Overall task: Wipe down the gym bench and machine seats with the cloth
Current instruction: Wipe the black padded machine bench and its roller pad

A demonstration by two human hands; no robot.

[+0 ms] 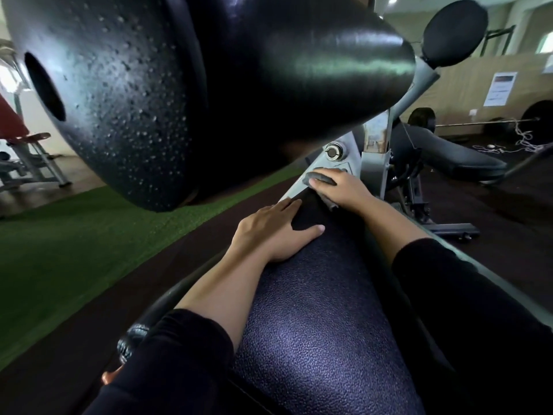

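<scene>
A long black textured seat pad (317,319) runs from the bottom of the view up toward a grey metal frame (338,163). My left hand (275,232) lies flat on the pad's left side, fingers spread, holding nothing. My right hand (344,190) presses a dark grey cloth (321,178) against the far end of the pad, where it meets the frame. Part of the cloth hangs out below the palm. Both forearms are bare below black sleeves.
A big black foam roller pad (209,85) hangs close overhead, filling the upper left. Another black bench (449,157) stands at the right on dark rubber floor. Green turf (74,250) lies to the left, with a grey and red machine (27,154) beyond it.
</scene>
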